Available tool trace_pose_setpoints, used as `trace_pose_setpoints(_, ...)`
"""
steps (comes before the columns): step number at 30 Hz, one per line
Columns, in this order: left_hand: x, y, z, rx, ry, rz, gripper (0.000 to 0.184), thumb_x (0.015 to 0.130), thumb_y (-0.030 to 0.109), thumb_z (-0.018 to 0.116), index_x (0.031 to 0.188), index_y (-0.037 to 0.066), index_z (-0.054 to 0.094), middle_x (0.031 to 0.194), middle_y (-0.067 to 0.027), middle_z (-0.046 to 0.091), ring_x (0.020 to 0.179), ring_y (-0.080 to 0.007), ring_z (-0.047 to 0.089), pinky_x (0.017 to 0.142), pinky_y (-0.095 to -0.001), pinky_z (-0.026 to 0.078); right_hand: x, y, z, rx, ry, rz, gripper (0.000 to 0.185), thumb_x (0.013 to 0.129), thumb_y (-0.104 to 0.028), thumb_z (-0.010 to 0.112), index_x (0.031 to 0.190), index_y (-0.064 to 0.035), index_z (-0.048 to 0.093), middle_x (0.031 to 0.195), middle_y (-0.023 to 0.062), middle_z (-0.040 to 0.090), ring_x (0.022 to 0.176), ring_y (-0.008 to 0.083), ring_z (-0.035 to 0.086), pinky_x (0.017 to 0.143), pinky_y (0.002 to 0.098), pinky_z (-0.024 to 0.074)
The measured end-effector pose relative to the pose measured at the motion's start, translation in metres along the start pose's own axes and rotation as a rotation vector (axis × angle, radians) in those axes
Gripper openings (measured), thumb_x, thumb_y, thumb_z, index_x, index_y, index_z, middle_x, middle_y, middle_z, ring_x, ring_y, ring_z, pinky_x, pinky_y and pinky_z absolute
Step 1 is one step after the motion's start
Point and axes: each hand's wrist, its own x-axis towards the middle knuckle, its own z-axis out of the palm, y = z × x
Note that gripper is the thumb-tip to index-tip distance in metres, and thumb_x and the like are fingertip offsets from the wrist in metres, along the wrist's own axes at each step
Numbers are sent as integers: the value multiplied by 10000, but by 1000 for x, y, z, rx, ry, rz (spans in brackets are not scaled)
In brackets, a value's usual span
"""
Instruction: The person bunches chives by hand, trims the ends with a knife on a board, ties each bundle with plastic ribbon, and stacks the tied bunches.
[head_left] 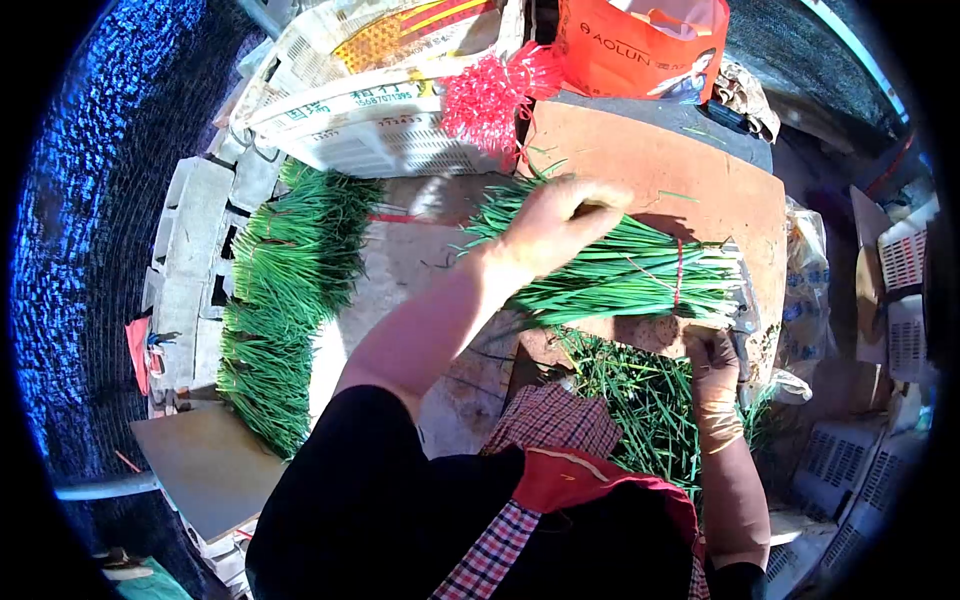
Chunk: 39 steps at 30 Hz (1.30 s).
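Note:
A thick bundle of green chives (590, 275) lies on a brown board (735, 185), its pale cut ends to the right. A red tie (680, 270) runs around it near those ends, and a thin pinkish strand crosses the leaves. Above the leafy part is my left hand (560, 225), its fingers curled closed; what they hold, if anything, is hidden. My right hand (712, 362) is at the board's near edge, just below the pale ends. Its fingers are bent together in shadow, and I cannot make out what is in them.
More tied chives (290, 310) form a row at left. Loose chives (645, 400) lie below the board. A white crate (400, 140), red plastic ties (500, 100) and an orange bag (640, 50) stand at the back. A flat panel (210, 470) lies lower left.

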Motion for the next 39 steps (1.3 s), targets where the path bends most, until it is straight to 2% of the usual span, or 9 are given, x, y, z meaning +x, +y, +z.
trace_pose_setpoints(2, 39, -1, 6, 445, -149, 185, 435, 748, 213, 671, 1115, 3, 571, 1134, -146, 573, 1058, -227, 544, 908, -346, 417, 3, -23, 21, 472, 139, 72, 237, 832, 24, 559, 1064, -24, 566, 976, 55, 605, 911, 136, 565, 823, 278, 457)
trace_pose_setpoints(4, 60, -8, 29, 718, -488, 193, 773, 629, 417, 730, 1216, -18, 478, 1290, -180, 441, 1224, -278, 398, 1020, -382, 309, 15, -47, 18, -721, 106, -473, 550, 685, -177, 733, 1179, -83, 512, 1074, 131, 566, 1001, 273, 538, 856, 402, 440)
trace_pose_setpoints(7, 69, -35, 72, 1110, -772, 62, 1200, 443, 652, 731, 1314, -57, 307, 1360, -223, 319, 1315, -337, 220, 1079, -437, 186, 38, -96, 19, -1267, -38, -407, 1139, 469, -359, 813, 1405, -145, 201, 1386, 151, 274, 1267, 362, 268, 1043, 465, 223)
trace_pose_setpoints(12, 68, -27, 106, 1166, -848, -44, 1013, 507, 479, 800, 1260, -28, 348, 1264, -186, 428, 1124, -346, 476, 927, -458, 396, 96, -112, 26, -1770, -498, -106, 1296, 485, -553, 780, 1419, -106, 2, 1472, 149, 95, 1362, 299, 101, 1108, 415, 90)
trace_pose_setpoints(17, 46, -50, 106, 1157, -713, 286, 936, 602, 397, 765, 1333, 50, 295, 1377, -175, 323, 1199, -366, 408, 940, -466, 390, 81, -52, -1, -1479, -324, -505, 1042, 571, -371, 768, 1387, -61, 200, 1361, 129, 363, 1260, 264, 355, 1013, 407, 302)
trace_pose_setpoints(21, 33, -42, 91, 1023, -801, 288, 1143, 517, 574, 734, 1396, 73, 201, 1457, -195, 129, 1340, -374, 127, 1050, -548, 155, 70, -12, -1, -1621, -60, -766, 939, 617, -321, 692, 1395, -95, 219, 1439, 110, 241, 1320, 248, 258, 1069, 398, 223)
trace_pose_setpoints(25, 48, -36, 77, 940, -940, 376, 1285, 417, 647, 729, 1382, -3, 185, 1451, -232, 100, 1340, -385, 108, 1084, -473, 123, 43, -78, 11, -1314, -231, -546, 925, 648, -420, 640, 1409, -121, 206, 1434, 103, 238, 1306, 312, 242, 1067, 458, 159)
trace_pose_setpoints(33, 53, -33, 69, 969, -963, 315, 1364, 361, 539, 808, 1403, 14, 101, 1462, -188, 115, 1344, -327, 160, 1077, -437, 186, 52, -39, 62, -1092, 60, -864, 257, 654, -128, 652, 902, -151, 590, 1023, 18, 547, 892, 252, 540, 724, 403, 434)
trace_pose_setpoints(39, 80, -21, 76, 1003, -931, 235, 1329, 383, 457, 827, 1403, 19, 96, 1451, -225, 116, 1338, -332, 179, 1063, -433, 231, 21, -46, 47, -536, -39, -677, 260, 657, 13, 657, 888, -100, 623, 948, 85, 626, 846, 293, 591, 717, 361, 479)
